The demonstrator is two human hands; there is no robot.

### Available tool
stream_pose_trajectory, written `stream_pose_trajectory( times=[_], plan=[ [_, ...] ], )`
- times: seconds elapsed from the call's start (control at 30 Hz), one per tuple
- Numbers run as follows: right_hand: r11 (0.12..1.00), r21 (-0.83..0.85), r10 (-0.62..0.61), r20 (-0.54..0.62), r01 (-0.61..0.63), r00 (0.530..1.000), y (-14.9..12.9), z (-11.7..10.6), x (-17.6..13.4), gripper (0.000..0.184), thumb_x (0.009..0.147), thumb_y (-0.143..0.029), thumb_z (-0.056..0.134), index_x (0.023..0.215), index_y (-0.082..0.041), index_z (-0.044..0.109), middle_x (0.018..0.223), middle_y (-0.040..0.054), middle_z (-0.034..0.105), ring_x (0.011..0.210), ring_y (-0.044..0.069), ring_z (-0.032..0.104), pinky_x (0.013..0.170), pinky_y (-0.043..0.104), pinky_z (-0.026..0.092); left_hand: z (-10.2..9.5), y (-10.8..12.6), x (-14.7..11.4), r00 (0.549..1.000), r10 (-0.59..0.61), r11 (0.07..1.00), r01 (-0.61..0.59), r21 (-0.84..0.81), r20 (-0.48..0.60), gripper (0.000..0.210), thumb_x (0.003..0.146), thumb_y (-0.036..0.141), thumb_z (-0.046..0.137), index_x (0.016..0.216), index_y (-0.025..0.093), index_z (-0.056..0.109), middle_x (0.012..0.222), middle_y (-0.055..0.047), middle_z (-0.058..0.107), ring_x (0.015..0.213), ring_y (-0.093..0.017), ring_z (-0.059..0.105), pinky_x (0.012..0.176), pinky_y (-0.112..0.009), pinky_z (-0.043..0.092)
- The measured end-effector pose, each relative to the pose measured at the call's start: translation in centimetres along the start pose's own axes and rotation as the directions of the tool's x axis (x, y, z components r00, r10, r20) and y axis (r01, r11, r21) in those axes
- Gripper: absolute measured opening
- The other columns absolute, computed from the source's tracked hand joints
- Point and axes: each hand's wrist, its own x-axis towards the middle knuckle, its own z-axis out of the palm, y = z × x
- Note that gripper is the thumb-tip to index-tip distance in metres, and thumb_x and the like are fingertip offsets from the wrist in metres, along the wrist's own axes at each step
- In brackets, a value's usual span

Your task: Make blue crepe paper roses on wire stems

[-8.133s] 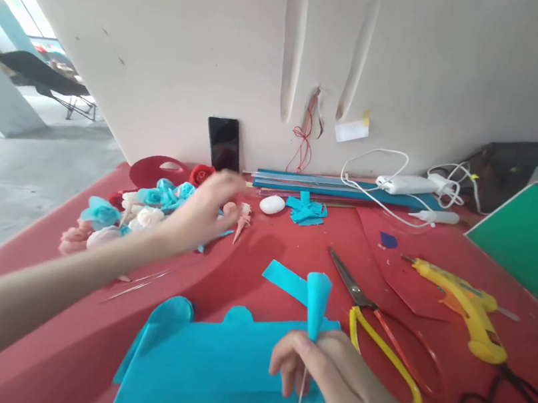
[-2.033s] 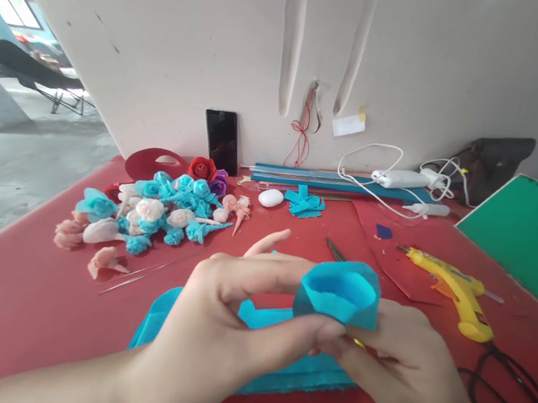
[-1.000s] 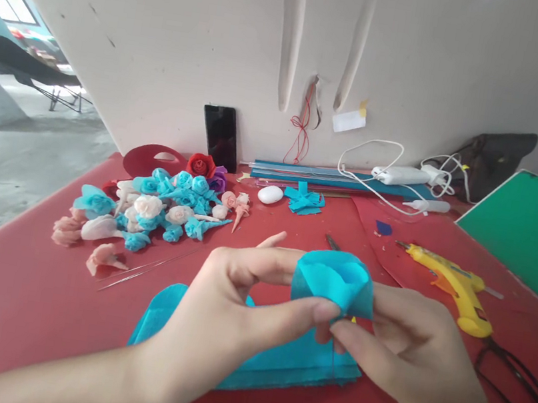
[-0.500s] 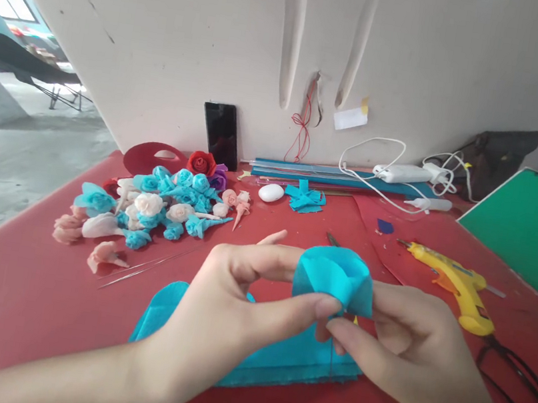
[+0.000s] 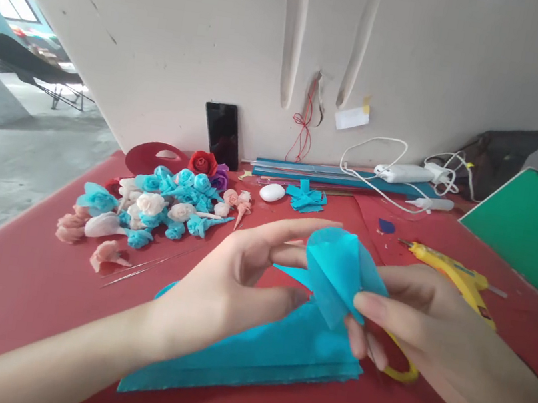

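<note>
A blue crepe-paper flower (image 5: 334, 268) with folded, flaring petals is pinched near its base by my right hand (image 5: 409, 310), thumb in front and fingers behind. My left hand (image 5: 258, 274) is at the flower's left side, thumb apart from the fingers; its fingertips reach behind the paper, so contact is hidden. A pointed blue paper edge (image 5: 293, 274) shows between that thumb and fingers; I cannot tell whether it belongs to the flower. Below both hands lies a stack of blue crepe paper (image 5: 245, 359). A yellow loop handle (image 5: 405, 372) shows beneath my right hand, the rest covered.
Blue, white and pink paper flowers (image 5: 150, 204) are heaped at left, near thin wires (image 5: 137, 271). A yellow glue gun (image 5: 460, 277) lies right, beside a green board (image 5: 532, 234). Behind are a phone (image 5: 222, 134), white case (image 5: 271, 192), blue strips (image 5: 305, 197) and white cable (image 5: 379, 139).
My left thumb has come off the flower and the left hand has opened. The flower has turned and tilted in my right hand, which has shifted, uncovering the yellow handle.
</note>
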Motion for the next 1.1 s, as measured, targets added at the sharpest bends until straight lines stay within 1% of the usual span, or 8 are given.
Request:
stream_pose_trajectory(
  times=[0.07,0.2,0.37,0.43,0.57,0.8,0.9,1.1],
  plan=[
    [1.0,0.012,0.029,0.025,-0.029,0.999,-0.1,-0.1,0.1,0.027,0.081,-0.033,0.06,0.059,-0.017,0.062,0.055,-0.0021,0.059,0.046,0.004,0.047,0.045,0.014,0.036,0.0,-0.2,0.0,1.0,0.023,0.997,-0.021,0.076,-0.02,0.046,0.077,0.001,0.058,0.112,0.03,0.056,0.092,0.006,0.069,0.091,-0.01,0.062,0.07,-0.013,0.049],
    [0.998,-0.045,0.052,0.027,-0.05,0.998,-0.4,0.0,0.5,0.028,0.079,-0.033,0.061,0.057,-0.016,0.06,0.053,-0.0013,0.058,0.045,0.005,0.047,0.046,0.016,0.037,0.1,-0.6,0.0,0.995,0.069,0.98,-0.056,0.191,-0.066,0.042,0.071,0.009,0.069,0.107,0.028,0.057,0.093,0.006,0.068,0.09,-0.01,0.062,0.075,-0.016,0.049],
    [0.991,-0.131,0.035,0.048,-0.029,0.998,-0.6,0.2,0.3,0.028,0.082,-0.033,0.057,0.061,-0.015,0.06,0.057,-0.001,0.059,0.047,0.004,0.046,0.043,0.015,0.034,0.4,-0.7,-0.2,0.988,0.11,0.952,-0.074,0.296,-0.108,0.046,0.068,0.013,0.073,0.107,0.029,0.056,0.09,0.008,0.068,0.086,-0.01,0.063,0.078,-0.017,0.048],
    [0.988,-0.155,0.033,0.044,-0.026,0.998,-0.5,0.2,0.2,0.024,0.081,-0.03,0.059,0.061,-0.016,0.061,0.059,-0.0014,0.061,0.048,0.004,0.048,0.044,0.013,0.034,0.5,-0.7,-0.3,0.987,0.128,0.948,-0.093,0.303,-0.099,0.046,0.068,0.012,0.073,0.107,0.029,0.056,0.088,0.008,0.068,0.084,-0.009,0.063,0.077,-0.017,0.048],
    [0.995,-0.1,0.022,0.057,-0.016,0.998,-0.4,0.2,0.1,0.012,0.076,-0.022,0.064,0.065,-0.017,0.064,0.058,-0.0036,0.063,0.048,0.003,0.049,0.045,0.011,0.036,0.5,-0.8,-0.4,0.982,0.165,0.942,-0.128,0.309,-0.097,0.044,0.069,0.013,0.072,0.106,0.028,0.057,0.091,0.007,0.067,0.084,-0.009,0.063,0.075,-0.017,0.049],
    [0.999,-0.044,-0.017,0.106,0.022,0.994,0.0,0.0,0.4,0.024,0.084,-0.033,0.056,0.068,-0.016,0.065,0.059,-0.0014,0.062,0.047,0.002,0.049,0.042,0.01,0.033,0.5,-1.1,-0.4,0.979,0.157,0.96,-0.12,0.252,-0.132,0.038,0.071,0.014,0.071,0.103,0.028,0.057,0.087,0.008,0.065,0.083,-0.007,0.061,0.073,-0.014,0.048],
    [0.999,-0.014,-0.032,0.122,0.034,0.992,0.2,0.0,0.5,0.022,0.083,-0.032,0.058,0.068,-0.017,0.065,0.061,-0.0018,0.063,0.046,0.002,0.049,0.043,0.01,0.035,0.6,-1.2,-0.4,0.981,0.15,0.97,-0.122,0.211,-0.126,0.037,0.073,0.013,0.069,0.104,0.028,0.056,0.086,0.008,0.065,0.082,-0.007,0.061,0.074,-0.014,0.048],
    [0.996,-0.075,-0.031,0.116,0.04,0.993,0.2,-0.2,0.4,0.015,0.083,-0.03,0.058,0.073,-0.022,0.066,0.066,-0.0035,0.065,0.052,0.004,0.052,0.049,0.011,0.04,0.6,-1.1,-0.5,0.977,0.175,0.964,-0.145,0.224,-0.119,0.039,0.073,0.011,0.069,0.106,0.028,0.055,0.087,0.007,0.065,0.083,-0.007,0.061,0.076,-0.014,0.048]
  ],
)
